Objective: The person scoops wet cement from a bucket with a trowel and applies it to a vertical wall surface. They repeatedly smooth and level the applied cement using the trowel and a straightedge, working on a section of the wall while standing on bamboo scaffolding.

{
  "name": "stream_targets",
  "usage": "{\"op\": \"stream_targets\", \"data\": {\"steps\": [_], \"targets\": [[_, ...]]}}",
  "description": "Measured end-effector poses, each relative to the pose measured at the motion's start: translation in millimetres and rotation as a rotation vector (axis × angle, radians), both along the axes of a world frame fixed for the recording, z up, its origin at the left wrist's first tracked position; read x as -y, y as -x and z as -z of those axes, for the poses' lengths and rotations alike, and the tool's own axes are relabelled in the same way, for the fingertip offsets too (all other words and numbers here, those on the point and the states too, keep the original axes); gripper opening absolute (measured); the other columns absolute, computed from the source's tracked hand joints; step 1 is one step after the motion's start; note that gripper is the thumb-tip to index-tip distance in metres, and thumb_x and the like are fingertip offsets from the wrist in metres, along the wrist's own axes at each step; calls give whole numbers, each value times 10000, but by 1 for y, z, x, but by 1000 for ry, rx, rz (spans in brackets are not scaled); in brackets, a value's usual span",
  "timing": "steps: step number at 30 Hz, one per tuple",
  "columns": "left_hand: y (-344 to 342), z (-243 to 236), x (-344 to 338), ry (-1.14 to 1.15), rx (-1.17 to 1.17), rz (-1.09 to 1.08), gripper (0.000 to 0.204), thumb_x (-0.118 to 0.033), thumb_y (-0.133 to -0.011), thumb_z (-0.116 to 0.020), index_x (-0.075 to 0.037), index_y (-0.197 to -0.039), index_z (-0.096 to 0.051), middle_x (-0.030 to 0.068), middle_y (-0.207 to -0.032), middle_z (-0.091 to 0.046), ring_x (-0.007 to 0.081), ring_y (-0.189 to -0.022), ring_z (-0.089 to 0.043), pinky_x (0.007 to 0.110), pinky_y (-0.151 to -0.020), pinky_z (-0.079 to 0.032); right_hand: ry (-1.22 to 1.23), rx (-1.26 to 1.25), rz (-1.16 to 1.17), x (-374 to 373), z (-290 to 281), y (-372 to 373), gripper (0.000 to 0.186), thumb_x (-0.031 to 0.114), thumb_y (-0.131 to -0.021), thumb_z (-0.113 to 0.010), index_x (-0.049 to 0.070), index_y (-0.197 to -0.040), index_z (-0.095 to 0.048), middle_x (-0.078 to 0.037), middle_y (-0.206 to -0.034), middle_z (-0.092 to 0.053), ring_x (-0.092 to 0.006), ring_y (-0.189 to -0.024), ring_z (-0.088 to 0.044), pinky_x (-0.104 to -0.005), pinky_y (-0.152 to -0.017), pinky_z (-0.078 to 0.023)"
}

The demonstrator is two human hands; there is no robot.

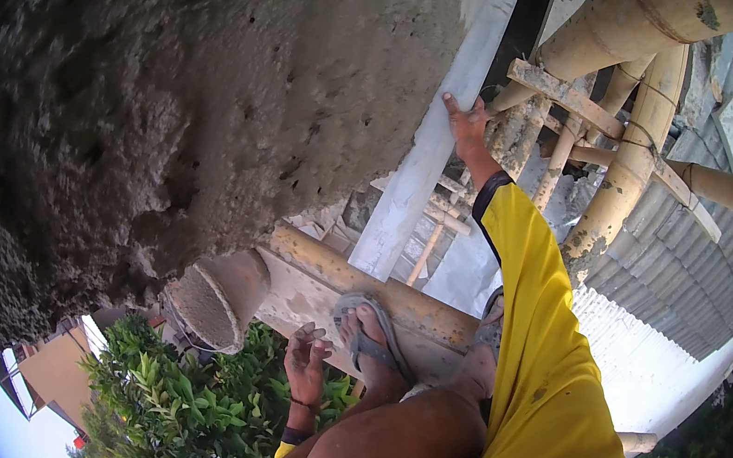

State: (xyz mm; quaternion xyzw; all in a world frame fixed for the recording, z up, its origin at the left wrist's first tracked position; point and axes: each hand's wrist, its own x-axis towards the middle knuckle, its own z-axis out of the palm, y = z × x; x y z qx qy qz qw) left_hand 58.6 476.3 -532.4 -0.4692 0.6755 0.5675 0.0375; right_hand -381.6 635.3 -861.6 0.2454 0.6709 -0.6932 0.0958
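My right hand (467, 131), at the end of a yellow sleeve, grips the outer edge of a long, flat whitish board (439, 146). The board runs along the edge of a wall coated in wet grey mortar (315, 62), its lower end beside the bamboo pole by my feet. My left hand (305, 366), with a dark band at its wrist, hovers low beside my knee. Its fingers are loosely curled and apart, with nothing visible in them. A mortar-caked bucket (221, 298) stands to its left, under the wall.
My sandalled feet (375, 333) are on a plank beside a bamboo pole (324, 261). Tied bamboo scaffolding (629, 163) rises at the right, in front of a grey corrugated roof (678, 282). Leafy green branches (174, 399) fill the space below left.
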Motion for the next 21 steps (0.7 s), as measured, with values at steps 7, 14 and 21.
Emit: {"op": "stream_targets", "data": {"steps": [7,14,21], "targets": [[11,-6,7,14,-11,22,472,-200,-1011,-638,24,-1398,-486,111,-1180,-645,173,-956,-660,303,-811,-560,-63,-56,15,-3,-33,17,669,273,-856,-828,-41,-1343,-494,-184,-1219,-677,-270,-1064,-678,-381,-937,-544],[9,-4,7,26,-36,4,465,-190,-1013,-636,27,-1397,-486,115,-1187,-648,178,-963,-662,312,-817,-565,62,27,-5,-13,-48,50,650,243,-883,-812,-25,-1370,-475,-169,-1218,-671,-249,-1041,-678,-380,-898,-572],[20,-3,6,12,-57,9,462,-170,-1013,-629,40,-1396,-478,114,-1184,-646,174,-963,-662,302,-820,-563,199,-128,78,7,-70,-11,605,202,-892,-805,-18,-1352,-478,-148,-1219,-673,-233,-1048,-668,-366,-916,-558]]}}
